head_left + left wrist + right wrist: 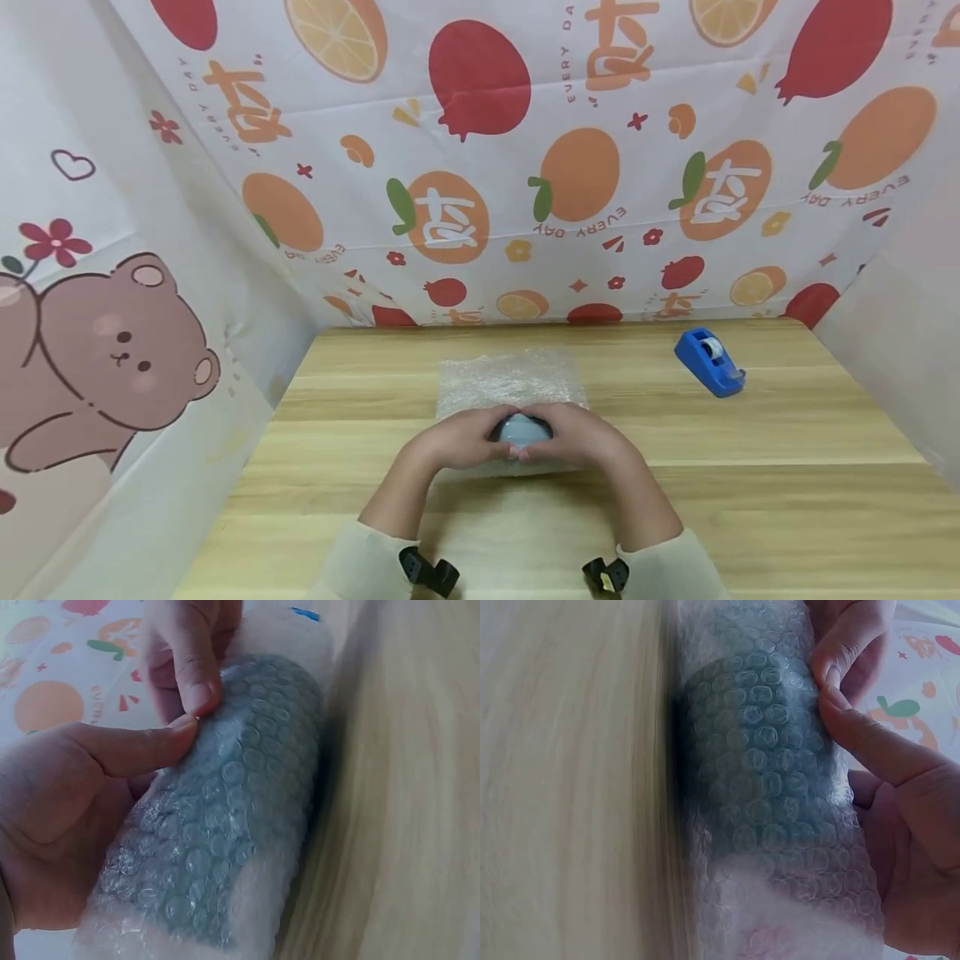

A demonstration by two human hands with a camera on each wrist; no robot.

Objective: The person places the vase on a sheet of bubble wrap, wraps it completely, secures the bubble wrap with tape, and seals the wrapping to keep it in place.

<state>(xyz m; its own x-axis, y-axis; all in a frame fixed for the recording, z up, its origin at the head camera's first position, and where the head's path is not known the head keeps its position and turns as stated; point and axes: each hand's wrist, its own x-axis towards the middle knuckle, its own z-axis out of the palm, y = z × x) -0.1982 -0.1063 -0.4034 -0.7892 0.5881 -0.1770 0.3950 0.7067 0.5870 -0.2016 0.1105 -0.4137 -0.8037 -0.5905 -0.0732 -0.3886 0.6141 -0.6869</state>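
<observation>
Blue-grey object [523,430], seen through bubble wrap [510,379], held between left hand [467,437] and right hand [572,433] over table [367,371]. Wrap edge apparently pinched by both hands; fingertips beneath hidden. Wrap best kept taut, rolled evenly, pressed snug.

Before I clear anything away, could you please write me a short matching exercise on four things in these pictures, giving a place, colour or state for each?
Things:
1. Tape dispenser
2. Bubble wrap
3. Wrapped object
4. Tabletop

Places, colours, states:
A. Under clear bubbles, held between the left hand and the right hand
B. Pale, with wood grain
C. Bright blue, off to the right, toward the far edge
D. See-through, covered in small round bumps

Pairs: 1-C, 2-D, 3-A, 4-B
</observation>
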